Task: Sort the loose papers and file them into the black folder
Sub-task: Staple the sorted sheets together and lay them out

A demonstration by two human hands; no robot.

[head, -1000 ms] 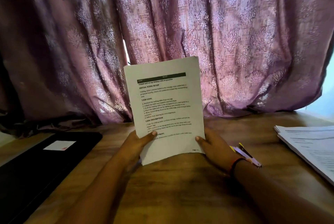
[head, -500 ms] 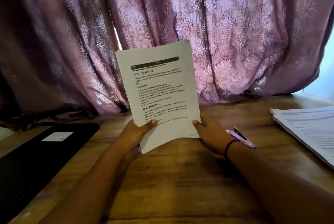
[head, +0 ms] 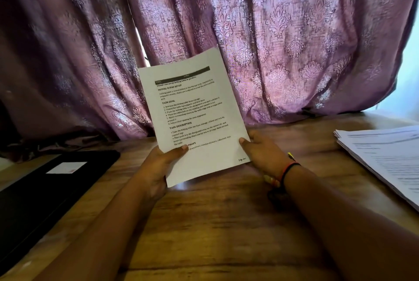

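Observation:
A printed sheet of paper [head: 192, 113] stands nearly upright above the wooden table, tilted a little to the left. My left hand [head: 158, 167] grips its lower left corner, thumb on the front. My right hand [head: 265, 156] holds the lower right edge, thumb on the page. The black folder [head: 45, 190] lies shut on the table at the left, with a white label on its cover. A stack of loose papers [head: 385, 156] lies at the right edge of the table.
A purple patterned curtain [head: 249, 31] hangs right behind the wooden table [head: 215, 224]. Pens [head: 291, 156] lie on the table, mostly hidden behind my right wrist. Bright window light shows at the far right.
The sheet has tilted further to the left in my hands. The view has shifted slightly; both hands keep their hold.

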